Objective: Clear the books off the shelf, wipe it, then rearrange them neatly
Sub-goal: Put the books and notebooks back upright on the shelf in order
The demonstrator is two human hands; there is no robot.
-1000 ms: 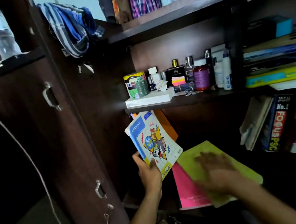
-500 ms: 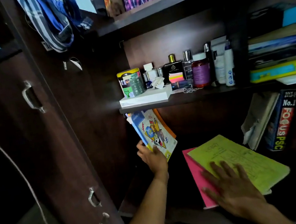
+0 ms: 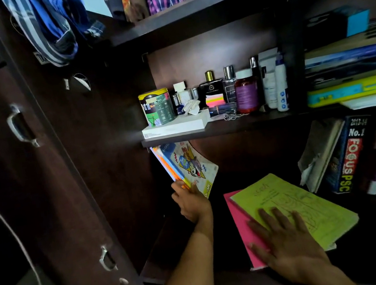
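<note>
My left hand (image 3: 192, 202) grips the lower edge of a cartoon-cover notebook (image 3: 193, 166) and holds it nearly upright against the left wall of the lower shelf (image 3: 181, 248), with orange books behind it. My right hand (image 3: 286, 242) lies flat, fingers straight, on a yellow-green booklet (image 3: 298, 201) that rests on a pink book (image 3: 240, 222) on the same shelf. More books (image 3: 359, 155) lean at the right of this shelf, one with "FOCUS PSC" on its spine.
The shelf above carries a white box (image 3: 177, 126), a printed tin (image 3: 156, 106), several bottles (image 3: 246, 91) and a stack of flat books (image 3: 352, 71). An open wardrobe door (image 3: 49, 187) with a key stands at left. Clothes (image 3: 52, 26) hang over its top.
My left hand has pushed the cartoon notebook from a tilted, forward position back and upright against the shelf's left wall. My right hand stays flat on the yellow-green booklet. The camera moved closer.
</note>
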